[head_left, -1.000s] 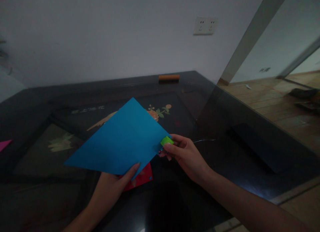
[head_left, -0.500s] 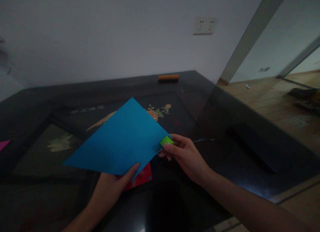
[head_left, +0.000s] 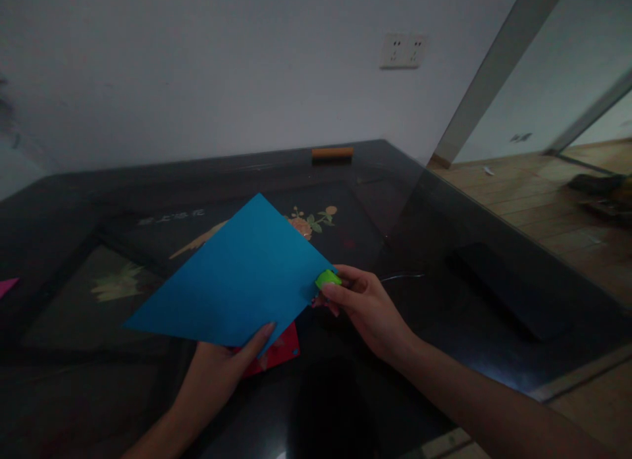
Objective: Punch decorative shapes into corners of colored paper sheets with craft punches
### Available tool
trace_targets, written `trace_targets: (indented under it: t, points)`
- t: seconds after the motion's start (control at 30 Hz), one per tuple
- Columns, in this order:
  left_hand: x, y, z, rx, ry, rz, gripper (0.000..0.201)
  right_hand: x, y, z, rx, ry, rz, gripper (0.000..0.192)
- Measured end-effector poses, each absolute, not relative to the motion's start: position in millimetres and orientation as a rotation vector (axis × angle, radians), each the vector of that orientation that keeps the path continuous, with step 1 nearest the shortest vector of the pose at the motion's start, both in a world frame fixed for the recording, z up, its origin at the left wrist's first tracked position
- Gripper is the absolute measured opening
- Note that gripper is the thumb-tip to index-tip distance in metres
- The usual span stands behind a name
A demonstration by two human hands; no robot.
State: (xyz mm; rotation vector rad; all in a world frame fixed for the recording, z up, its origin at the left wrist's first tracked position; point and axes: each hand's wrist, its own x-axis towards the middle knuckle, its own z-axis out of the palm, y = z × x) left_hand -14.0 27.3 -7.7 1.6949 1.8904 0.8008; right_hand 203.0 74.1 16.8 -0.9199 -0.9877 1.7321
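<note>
A blue sheet of paper [head_left: 232,274] is held up above the dark table, turned with a corner pointing away from me. My left hand [head_left: 230,363] pinches its near edge, thumb on top and fingers hidden underneath. At the sheet's right corner, my right hand [head_left: 363,301] grips a small bright green paper punch [head_left: 326,280], thumb pressed on its front. The corner meets the punch; its inner workings are hidden. Beneath the blue sheet lies a red piece of paper [head_left: 281,350] with a pale pattern, partly covered.
The glossy dark table [head_left: 419,393] has a printed flower design [head_left: 316,220]. An orange-brown cylinder [head_left: 332,154] lies at the back edge, and a long black object [head_left: 503,288] at the right. A pink paper corner [head_left: 7,286] shows at far left. The wall [head_left: 197,70] stands behind.
The view has shifted very slightly. Both hands, the blue paper and the green punch keep nearly the same positions.
</note>
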Motion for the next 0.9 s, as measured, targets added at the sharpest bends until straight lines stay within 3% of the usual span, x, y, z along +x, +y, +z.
trace_targets:
  t: [0.9]
  points:
    - [-15.9, 26.5, -12.2, 1.673, 1.897, 0.753, 0.044, 202.0, 77.4, 8.7, -0.871, -0.995, 1.708, 0.020]
